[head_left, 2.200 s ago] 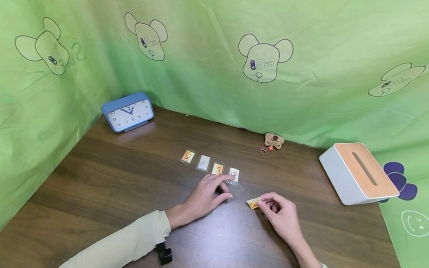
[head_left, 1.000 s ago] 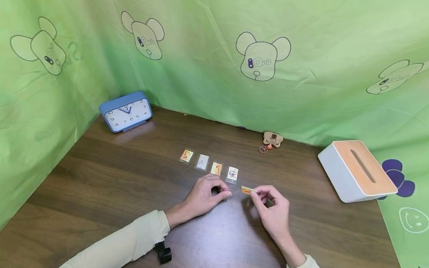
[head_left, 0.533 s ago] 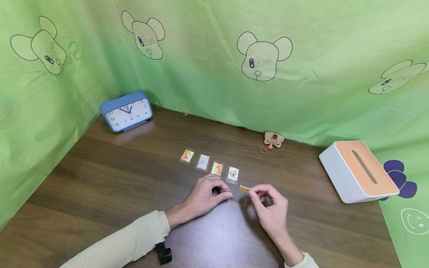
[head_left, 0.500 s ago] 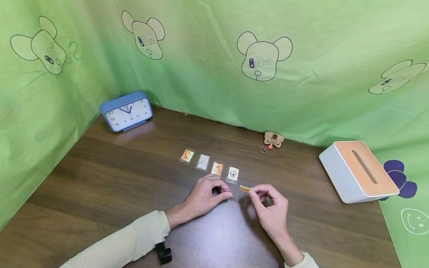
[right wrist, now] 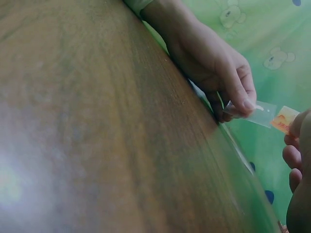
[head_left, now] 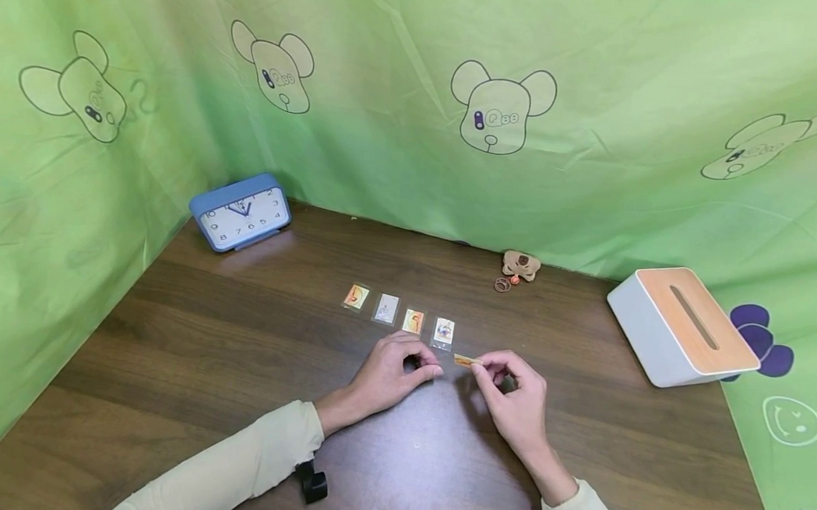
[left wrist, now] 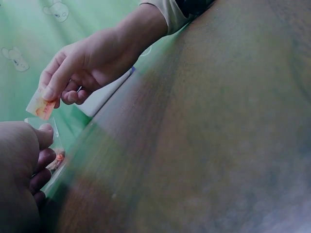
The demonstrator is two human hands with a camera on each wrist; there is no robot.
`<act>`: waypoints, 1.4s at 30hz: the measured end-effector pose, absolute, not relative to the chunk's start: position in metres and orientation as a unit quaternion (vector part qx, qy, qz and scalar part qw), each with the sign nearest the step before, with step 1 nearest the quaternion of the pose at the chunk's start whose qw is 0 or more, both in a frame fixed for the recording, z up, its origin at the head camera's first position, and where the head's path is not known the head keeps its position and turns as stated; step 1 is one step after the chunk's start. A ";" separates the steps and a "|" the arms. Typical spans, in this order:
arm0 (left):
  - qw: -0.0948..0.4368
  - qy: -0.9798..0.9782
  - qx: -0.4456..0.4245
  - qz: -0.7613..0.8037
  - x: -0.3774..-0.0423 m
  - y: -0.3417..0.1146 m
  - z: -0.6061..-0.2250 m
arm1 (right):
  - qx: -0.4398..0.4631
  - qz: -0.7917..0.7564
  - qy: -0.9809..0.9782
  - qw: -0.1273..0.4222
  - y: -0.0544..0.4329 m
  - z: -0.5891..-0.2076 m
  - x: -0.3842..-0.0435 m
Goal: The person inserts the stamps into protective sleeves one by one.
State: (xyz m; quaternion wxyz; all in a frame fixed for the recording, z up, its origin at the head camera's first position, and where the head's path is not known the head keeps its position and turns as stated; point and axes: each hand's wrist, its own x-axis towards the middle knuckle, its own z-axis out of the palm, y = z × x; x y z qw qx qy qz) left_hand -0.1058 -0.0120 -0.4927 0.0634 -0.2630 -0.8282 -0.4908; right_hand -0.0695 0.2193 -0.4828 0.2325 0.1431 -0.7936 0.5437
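Note:
My right hand (head_left: 522, 398) pinches a small orange-and-yellow stamp (head_left: 464, 360) between thumb and index finger. In the right wrist view my left hand (right wrist: 221, 65) pinches a small clear plastic sleeve (right wrist: 262, 114) by one end. The sleeve's other end lies right at the edge of the stamp, and it hardly shows in the head view. Beyond my left hand, a slanting row of several sleeved stamps lies on the table, from an orange one (head_left: 356, 297) at the left to a white one with a coloured figure (head_left: 444, 330) at the right.
A blue clock (head_left: 242, 212) stands at the back left of the wooden table (head_left: 183, 382). A brown bear-shaped trinket (head_left: 521, 265) with a ring lies at the back. At the right stands a white tissue box (head_left: 678, 326) with a wooden lid. Green printed cloth (head_left: 387, 144) hangs behind.
Over the two seconds my right hand has brought the stamp left and away from me, towards the left hand. My left index finger has drawn back from the row and curled. Lately, movement is slight.

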 end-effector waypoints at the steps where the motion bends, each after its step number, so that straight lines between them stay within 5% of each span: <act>1: 0.061 -0.829 -0.261 -0.490 -0.106 -0.012 -0.493 | 0.142 0.543 -0.796 0.228 0.220 -0.483 -0.070; 24: 0.089 -0.828 -0.309 -0.460 -0.106 -0.013 -0.494 | 0.153 0.505 -0.827 0.195 0.218 -0.482 -0.071; 42: -0.008 -0.788 -0.240 -0.566 -0.105 -0.010 -0.494 | 0.160 0.514 -0.817 0.206 0.210 -0.476 -0.071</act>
